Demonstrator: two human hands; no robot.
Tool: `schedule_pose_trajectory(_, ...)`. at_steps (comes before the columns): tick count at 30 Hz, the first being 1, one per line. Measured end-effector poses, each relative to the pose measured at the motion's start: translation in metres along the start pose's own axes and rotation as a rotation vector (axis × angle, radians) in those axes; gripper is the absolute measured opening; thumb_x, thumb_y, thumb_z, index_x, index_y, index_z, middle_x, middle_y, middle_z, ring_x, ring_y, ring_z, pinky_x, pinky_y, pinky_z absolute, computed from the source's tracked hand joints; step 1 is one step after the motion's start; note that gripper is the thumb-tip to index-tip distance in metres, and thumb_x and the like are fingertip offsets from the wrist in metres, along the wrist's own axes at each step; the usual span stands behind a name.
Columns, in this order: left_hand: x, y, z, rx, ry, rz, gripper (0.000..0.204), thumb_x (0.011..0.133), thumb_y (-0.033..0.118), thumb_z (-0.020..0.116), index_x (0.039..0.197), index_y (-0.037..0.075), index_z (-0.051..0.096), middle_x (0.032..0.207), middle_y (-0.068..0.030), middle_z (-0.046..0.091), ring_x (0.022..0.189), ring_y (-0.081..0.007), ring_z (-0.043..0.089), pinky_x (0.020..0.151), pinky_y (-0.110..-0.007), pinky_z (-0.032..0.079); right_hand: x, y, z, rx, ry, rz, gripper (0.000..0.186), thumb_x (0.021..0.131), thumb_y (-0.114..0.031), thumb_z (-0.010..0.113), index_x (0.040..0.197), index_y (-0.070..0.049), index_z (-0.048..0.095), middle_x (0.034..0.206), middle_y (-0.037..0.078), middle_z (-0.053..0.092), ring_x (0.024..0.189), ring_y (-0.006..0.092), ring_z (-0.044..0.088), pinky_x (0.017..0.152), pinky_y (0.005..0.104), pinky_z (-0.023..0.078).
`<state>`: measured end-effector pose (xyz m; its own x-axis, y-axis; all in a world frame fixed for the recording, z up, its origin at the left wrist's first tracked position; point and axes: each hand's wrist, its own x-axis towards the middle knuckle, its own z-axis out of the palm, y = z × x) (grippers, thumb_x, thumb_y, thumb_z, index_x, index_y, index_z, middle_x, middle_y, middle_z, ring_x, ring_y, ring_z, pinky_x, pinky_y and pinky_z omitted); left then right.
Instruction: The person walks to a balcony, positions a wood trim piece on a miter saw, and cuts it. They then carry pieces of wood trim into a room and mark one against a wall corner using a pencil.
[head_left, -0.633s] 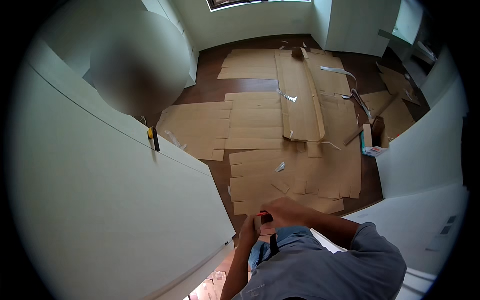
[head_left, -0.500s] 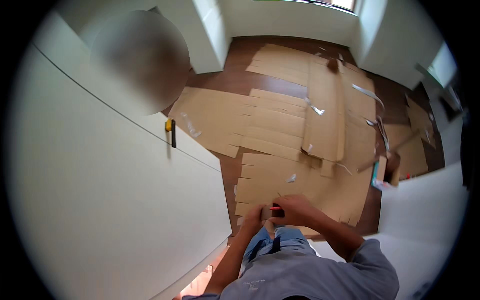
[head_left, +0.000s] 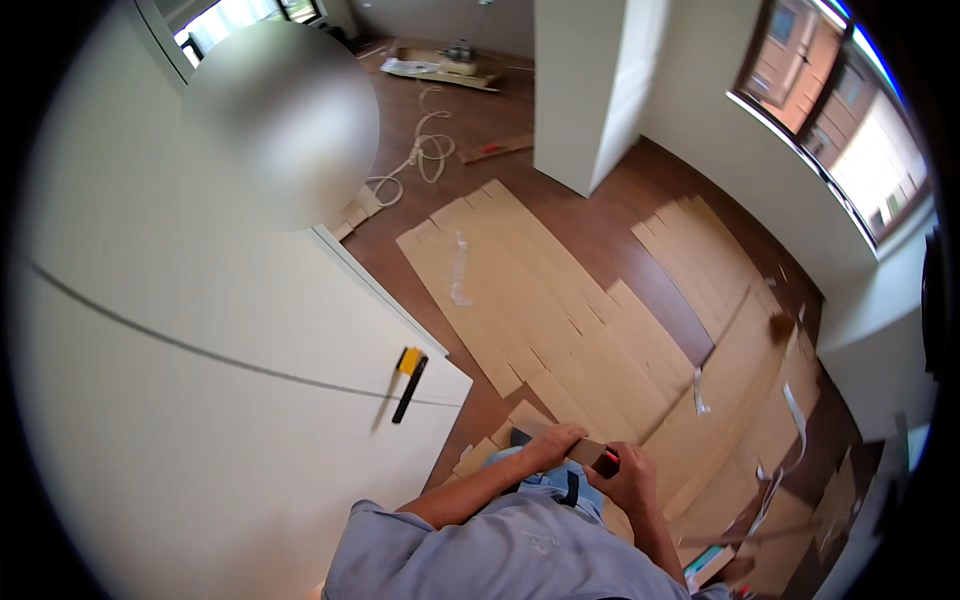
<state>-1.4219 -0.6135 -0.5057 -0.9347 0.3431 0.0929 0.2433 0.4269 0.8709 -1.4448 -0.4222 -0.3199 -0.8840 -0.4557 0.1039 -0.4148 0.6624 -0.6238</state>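
In front of my waist, my left hand (head_left: pixel 555 447) is closed on one end of a small flat brown piece (head_left: pixel 588 453), perhaps wood or card. My right hand (head_left: pixel 628 478) is at the piece's other end, its fingers closed round a thin red thing (head_left: pixel 611 456), whose kind is too small to tell. To my left, a yellow and black clamp (head_left: pixel 408 384) grips the edge of a large white panel (head_left: pixel 230 450). Below my hands and beyond them, flattened cardboard (head_left: pixel 520 290) covers much of the floor.
Silvery strips (head_left: pixel 793 412) lie on the cardboard at the right, near a small teal-edged box (head_left: pixel 708 566). A pale cord (head_left: pixel 430 150) coils on the brown floor (head_left: pixel 490 120) farther off. A white pillar (head_left: pixel 580 90) and a window (head_left: pixel 830 90) stand beyond.
My view has swung left, bringing the cord, the pillar and more of the window into sight. Both hands still hold the brown piece and the red thing; my left forearm now lies more crosswise.
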Motion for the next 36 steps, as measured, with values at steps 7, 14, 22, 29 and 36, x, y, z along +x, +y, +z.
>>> schedule_pose_trajectory(7, 0.175, -0.06, -0.109, 0.13, 0.199, -0.147, 0.053, 0.073, 0.002, 0.075, 0.123, 0.005, 0.058, 0.122, -0.017, 0.059, 0.116, -0.0394, 0.058, 0.098, -0.045, 0.049, 0.233, 0.059, -0.017, 0.008, -0.097, -0.137, 0.046, 0.065, -0.03, 0.091, 0.098, -0.007, 0.068, 0.089, 0.012, 0.071, 0.083, 0.0318, 0.069, 0.072, 0.0429, 0.056)
schedule_pose_trajectory(14, 0.296, -0.118, -0.175, 0.15, 0.562, -0.451, 0.056, 0.081, 0.012, 0.072, 0.132, 0.002, 0.053, 0.111, -0.0205, 0.063, 0.111, -0.0414, 0.058, 0.09, -0.047, 0.052, 0.451, 0.102, -0.01, 0.061, -0.319, -0.44, 0.041, 0.068, -0.03, 0.088, 0.095, -0.008, 0.066, 0.089, 0.01, 0.071, 0.086, 0.0295, 0.071, 0.07, 0.0416, 0.058)
schedule_pose_trajectory(22, 0.36, -0.241, -0.246, -1.441, 1.095, -0.495, 0.034, 0.094, 0.028, 0.062, 0.111, 0.0, 0.055, 0.107, -0.0201, 0.067, 0.093, -0.0356, 0.069, 0.091, -0.045, 0.057, 0.681, 0.068, 0.021, 0.102, -0.642, -0.89, 0.037, 0.073, -0.032, 0.084, 0.094, -0.008, 0.066, 0.085, 0.008, 0.067, 0.086, 0.028, 0.068, 0.068, 0.042, 0.058)
schedule_pose_trajectory(29, 0.425, -0.337, -0.394, -2.194, 0.882, -0.757, 0.049, 0.084, 0.041, 0.084, 0.087, 0.003, 0.054, 0.075, -0.0064, 0.061, 0.067, -0.0217, 0.065, 0.078, -0.04, 0.061, 0.845, 0.044, 0.128, -0.007, -0.828, -1.109, 0.036, 0.076, -0.031, 0.082, 0.101, -0.009, 0.066, 0.093, 0.007, 0.07, 0.092, 0.027, 0.068, 0.069, 0.0409, 0.059)
schedule_pose_trajectory(36, 0.493, -0.431, -0.56, -2.012, 0.727, -0.727, 0.036, 0.089, 0.041, 0.08, 0.094, 0.01, 0.062, 0.076, -0.0031, 0.066, 0.077, -0.0205, 0.072, 0.074, -0.039, 0.062, 1.013, -0.012, 0.199, -0.028, -0.737, -1.031, 0.037, 0.075, -0.028, 0.084, 0.101, -0.011, 0.065, 0.096, 0.005, 0.07, 0.091, 0.0265, 0.07, 0.069, 0.0399, 0.059)
